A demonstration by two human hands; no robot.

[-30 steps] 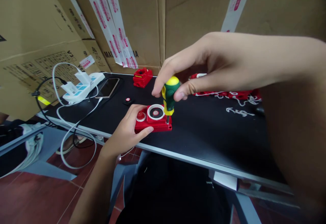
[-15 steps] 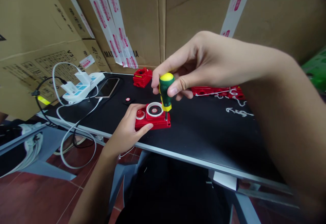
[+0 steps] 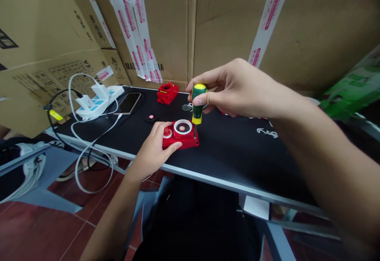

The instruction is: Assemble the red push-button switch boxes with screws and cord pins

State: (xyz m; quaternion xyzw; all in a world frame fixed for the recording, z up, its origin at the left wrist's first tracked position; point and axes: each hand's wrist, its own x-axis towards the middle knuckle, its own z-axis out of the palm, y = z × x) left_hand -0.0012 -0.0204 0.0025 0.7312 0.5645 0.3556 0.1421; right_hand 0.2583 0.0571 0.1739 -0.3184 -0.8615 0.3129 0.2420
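Observation:
On the black table lies a red plastic housing (image 3: 187,140) with a white ring around a dark disc and a red round knob at its left. My left hand (image 3: 154,146) grips the housing's left end, thumb along the near side and fingers over the top. A green and yellow screwdriver (image 3: 198,104) is pinched in my right hand (image 3: 225,91), thumb and fingers around its handle. Its shaft points down, with the tip at the housing's right end, close to a corner hole. Whether the tip sits in a screw head is too small to tell.
Behind stands another red part (image 3: 167,93), with a small black piece (image 3: 151,117) nearer. Leftward are a phone (image 3: 128,103), a white power strip (image 3: 101,101) and loose cables. White string (image 3: 267,133) lies to the right. Cardboard (image 3: 166,27) walls the table's back.
My right hand has turned lower around the screwdriver, and its wrist has dropped. The screwdriver stays at the housing's right end. The view has shifted slightly; my left hand keeps its hold.

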